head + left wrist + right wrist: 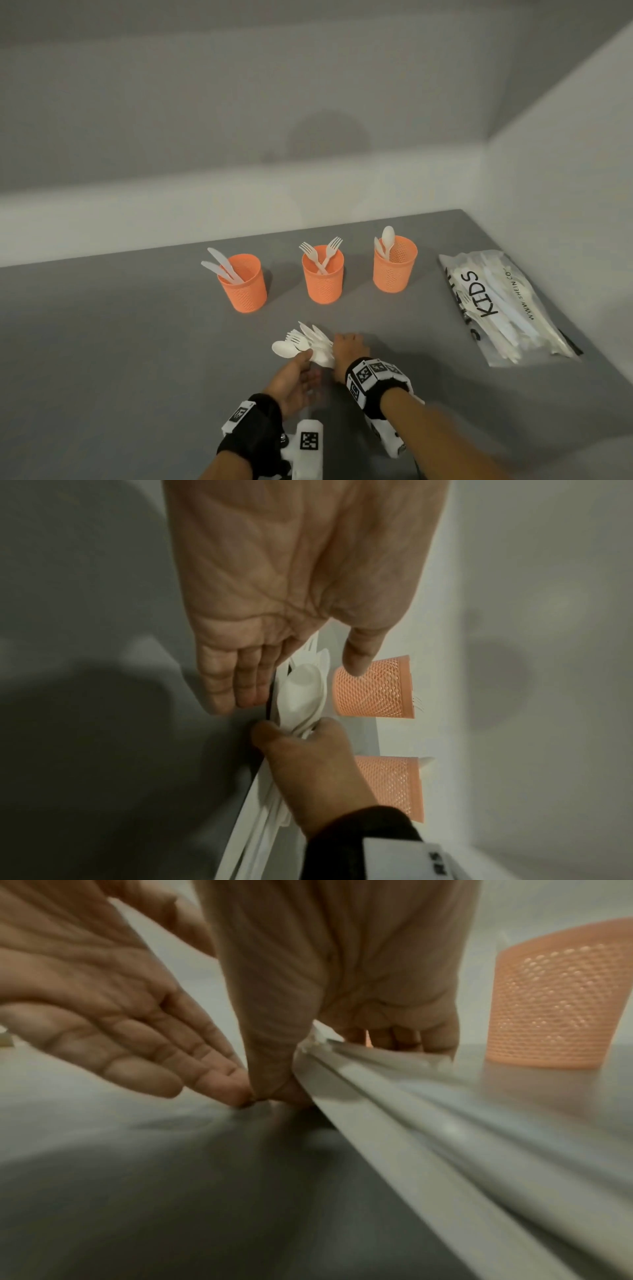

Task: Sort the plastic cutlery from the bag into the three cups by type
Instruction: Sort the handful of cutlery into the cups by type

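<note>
Three orange mesh cups stand in a row: the left cup (243, 284) has knives, the middle cup (323, 277) forks, the right cup (394, 270) spoons. A mixed bunch of white cutlery (308, 342) sits low over the grey table (137, 342) in front of the cups. My right hand (347, 349) grips the bunch (301, 688) by its handles (411, 1110). My left hand (305, 359) lies alongside it with straight fingers (240, 693) and the thumb spread apart. The bag (503, 301), printed "KIDS", lies at the right and holds more cutlery.
A white wall runs behind the cups, and a second wall closes the right side just past the bag. The bag reaches close to the table's right edge. Bare grey tabletop stretches to the left of the hands.
</note>
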{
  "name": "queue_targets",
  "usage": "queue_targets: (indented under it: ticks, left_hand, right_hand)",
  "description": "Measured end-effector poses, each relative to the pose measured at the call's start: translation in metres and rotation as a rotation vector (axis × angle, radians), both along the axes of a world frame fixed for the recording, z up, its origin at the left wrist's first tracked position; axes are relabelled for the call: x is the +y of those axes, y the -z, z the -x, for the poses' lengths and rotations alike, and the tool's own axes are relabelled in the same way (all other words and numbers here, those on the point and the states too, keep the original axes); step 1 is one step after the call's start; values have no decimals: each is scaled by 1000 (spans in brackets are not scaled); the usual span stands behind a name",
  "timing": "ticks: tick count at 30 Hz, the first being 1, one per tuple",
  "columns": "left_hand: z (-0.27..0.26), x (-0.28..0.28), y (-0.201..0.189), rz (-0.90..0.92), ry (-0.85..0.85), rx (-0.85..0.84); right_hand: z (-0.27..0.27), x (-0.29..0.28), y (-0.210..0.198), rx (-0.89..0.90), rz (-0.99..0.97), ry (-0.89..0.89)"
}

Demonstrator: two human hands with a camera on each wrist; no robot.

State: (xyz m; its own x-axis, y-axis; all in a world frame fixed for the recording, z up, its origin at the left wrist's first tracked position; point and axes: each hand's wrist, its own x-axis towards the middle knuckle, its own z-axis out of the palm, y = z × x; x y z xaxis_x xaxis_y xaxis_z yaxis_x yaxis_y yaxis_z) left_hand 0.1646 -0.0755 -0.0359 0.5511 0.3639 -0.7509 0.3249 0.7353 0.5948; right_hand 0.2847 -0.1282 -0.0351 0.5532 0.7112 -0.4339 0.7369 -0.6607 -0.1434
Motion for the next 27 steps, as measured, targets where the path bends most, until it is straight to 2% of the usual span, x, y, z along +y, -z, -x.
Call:
queue_targets:
  ticks: [11, 13, 19, 23, 27]
  left_hand:
    - [3, -16, -7, -3, 9, 3]
    - [6, -18, -9, 1, 1, -7]
    - [12, -24, -17, 8, -43, -37]
    - [11, -27, -17, 0, -68, -71]
    - [8, -23, -20, -61, -65, -121]
  right_hand:
    - [10, -8, 6, -148, -65, -171]
    - [12, -9, 7, -150, -63, -155]
    - [15, -12, 7, -77, -125, -144]
    - [10, -15, 7, -67, -152, -201]
    - [-2, -20, -3, 118, -288, -148]
